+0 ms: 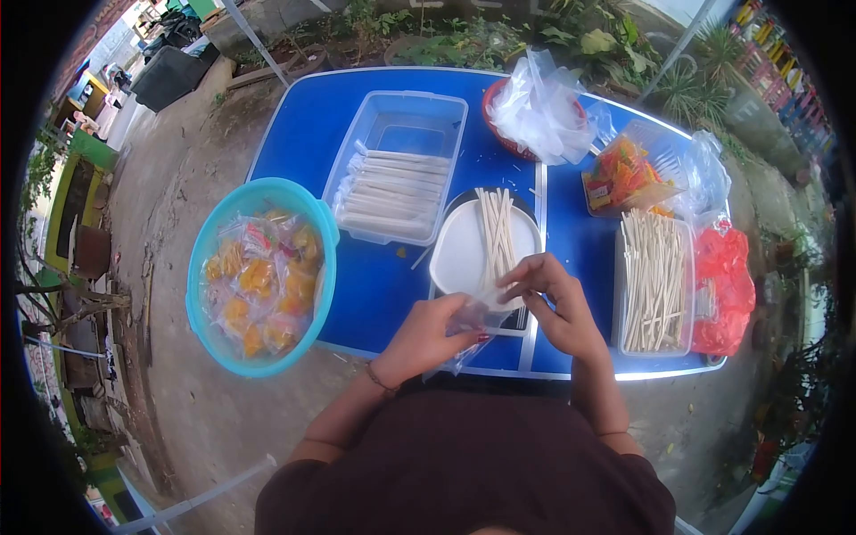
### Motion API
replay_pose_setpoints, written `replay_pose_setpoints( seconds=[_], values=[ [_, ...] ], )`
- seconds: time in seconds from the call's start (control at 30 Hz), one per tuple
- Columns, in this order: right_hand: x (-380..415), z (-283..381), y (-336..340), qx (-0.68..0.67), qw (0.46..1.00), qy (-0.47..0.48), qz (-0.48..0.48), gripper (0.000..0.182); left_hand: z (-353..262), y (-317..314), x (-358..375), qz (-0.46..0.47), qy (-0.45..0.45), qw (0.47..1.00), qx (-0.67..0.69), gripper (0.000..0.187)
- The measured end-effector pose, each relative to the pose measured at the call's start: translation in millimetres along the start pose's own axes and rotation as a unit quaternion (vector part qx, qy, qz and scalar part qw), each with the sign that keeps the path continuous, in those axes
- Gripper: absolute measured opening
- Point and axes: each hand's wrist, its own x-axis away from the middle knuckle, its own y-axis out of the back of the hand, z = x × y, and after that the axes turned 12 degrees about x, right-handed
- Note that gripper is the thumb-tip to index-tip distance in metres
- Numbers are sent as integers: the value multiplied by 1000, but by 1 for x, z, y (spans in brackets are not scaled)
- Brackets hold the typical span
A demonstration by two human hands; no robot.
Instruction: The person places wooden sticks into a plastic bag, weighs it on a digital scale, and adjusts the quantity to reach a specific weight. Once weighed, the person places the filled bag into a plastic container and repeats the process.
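My left hand (432, 332) is closed on a small clear plastic bag (481, 312) in front of my body. On the bag's other side, my right hand (560, 308) has its thumb and fingers pinched together at the bag's upper edge. Just beyond my hands, a white tray (456, 245) bears a bundle of thin pale sticks (497, 232), whose near ends reach toward the bag. Whether any stick is inside the bag is hard to make out. A dark round plate (526, 203) shows partly from under the tray.
A turquoise tub (198, 294) of filled bags is at left. A clear box (406, 98) holds wrapped sticks. A red basket (493, 120) carries plastic bags. At right are a container of orange pieces (620, 174), a box of loose sticks (655, 285) and a red plastic bag (724, 285).
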Motion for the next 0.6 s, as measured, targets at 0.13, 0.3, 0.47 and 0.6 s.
replay_pose_setpoints(
  seconds=[0.13, 0.3, 0.47, 0.6],
  values=[
    [2, 0, 5, 61, 998, -4, 10, 26, 0, 1, -3, -14, 2, 1000, -2, 36],
    [2, -8, 2, 50, 998, 27, 15, 27, 1, 1, -5, -43, -16, 998, -37, 37],
    [-5, -4, 1, -52, 993, -72, 82, 26, 1, 1, -6, -32, -28, 999, -21, 39],
    [-9, 3, 4, -39, 983, -126, 128, 26, 5, 3, -5, 28, -46, 999, -2, 39]
  ],
)
